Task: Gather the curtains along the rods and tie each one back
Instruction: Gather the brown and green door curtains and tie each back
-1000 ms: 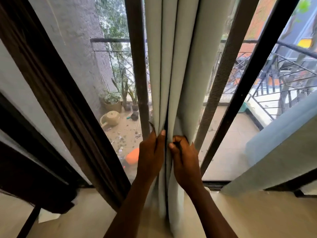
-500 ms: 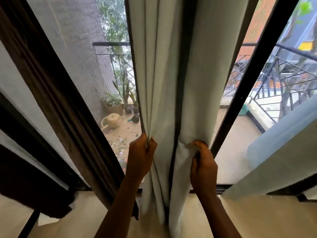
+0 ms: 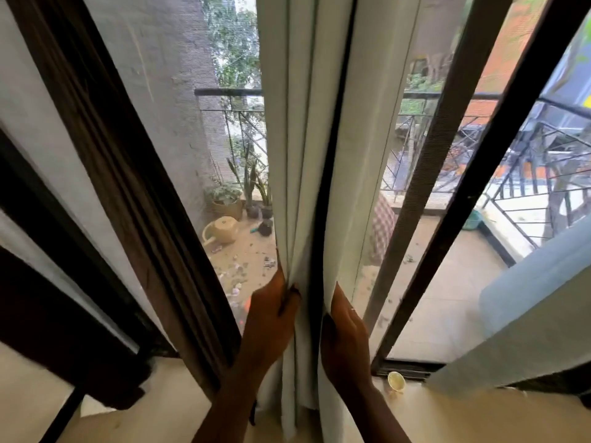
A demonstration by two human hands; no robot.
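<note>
A pale cream curtain (image 3: 319, 139) hangs in vertical folds down the middle of the head view, in front of a glass balcony door. My left hand (image 3: 271, 318) grips the curtain's left folds at about waist height, fingers curled round the edge. On the right side of the bunch, my right hand (image 3: 345, 327) wraps the folds from the right, thumb pointing up. The bunch is squeezed narrow between the two hands. A second, light blue-grey curtain (image 3: 527, 314) slants across the lower right. No rod or tie-back is in view.
A dark brown wooden door frame (image 3: 121, 187) slants down the left. Black sliding-door frames (image 3: 479, 155) stand right of the curtain. A small yellowish cup (image 3: 396, 380) lies by the door track. Outside is a balcony with potted plants (image 3: 224, 199) and a railing.
Both hands have come closer together again, pressing the folds into a tighter bunch. The right hand shifted left from the wider grip it had half a second ago.
</note>
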